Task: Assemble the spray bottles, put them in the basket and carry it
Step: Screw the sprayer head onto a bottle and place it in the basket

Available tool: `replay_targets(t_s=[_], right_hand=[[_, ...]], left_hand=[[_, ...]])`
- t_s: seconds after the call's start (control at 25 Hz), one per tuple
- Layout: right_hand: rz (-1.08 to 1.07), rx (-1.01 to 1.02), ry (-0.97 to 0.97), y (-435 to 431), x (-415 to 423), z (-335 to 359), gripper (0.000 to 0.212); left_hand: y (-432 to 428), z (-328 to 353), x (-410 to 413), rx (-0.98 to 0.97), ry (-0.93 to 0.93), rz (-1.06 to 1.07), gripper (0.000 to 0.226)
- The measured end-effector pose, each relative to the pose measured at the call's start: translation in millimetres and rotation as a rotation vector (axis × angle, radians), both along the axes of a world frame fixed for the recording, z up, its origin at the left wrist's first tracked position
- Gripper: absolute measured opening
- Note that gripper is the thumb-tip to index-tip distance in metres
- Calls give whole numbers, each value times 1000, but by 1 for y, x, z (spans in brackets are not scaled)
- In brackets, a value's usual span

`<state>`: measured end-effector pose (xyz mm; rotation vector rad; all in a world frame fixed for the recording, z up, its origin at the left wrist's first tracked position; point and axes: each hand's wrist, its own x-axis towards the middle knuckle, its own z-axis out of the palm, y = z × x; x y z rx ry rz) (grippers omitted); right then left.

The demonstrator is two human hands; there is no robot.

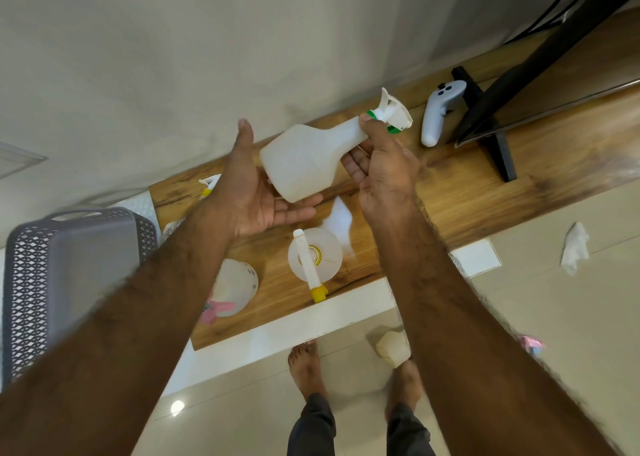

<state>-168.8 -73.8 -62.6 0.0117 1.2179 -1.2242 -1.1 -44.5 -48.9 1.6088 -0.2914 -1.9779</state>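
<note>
A white spray bottle with a green collar and nozzle is held tilted above the wooden shelf. My right hand grips its neck just below the spray head. My left hand is spread under the bottle's base, fingers apart, palm up. A second bottle with a yellow-tipped sprayer stands on the shelf below. A third bottle with pink parts stands near the shelf's left front, partly hidden by my left arm. A grey perforated basket sits to the left.
A loose yellow-collared spray head lies at the shelf's back left. A white handheld controller leans by a black TV stand foot. Crumpled tissue and a beige scrap lie on the floor near my bare feet.
</note>
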Motion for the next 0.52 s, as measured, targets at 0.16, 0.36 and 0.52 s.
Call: replay_targets(t_s=[0.16,0.36,0.52], right_hand=[[-16,34,9,-2,-8,-4,18],[19,25,10,3,-2,-7,27],[7,35,8,1,-6,-7,28]], left_hand=[[2,-11,2,-283,-220,67,67],[1,0,1,22,-82,-3,89],[5,-13,3,-290,-200,25,80]])
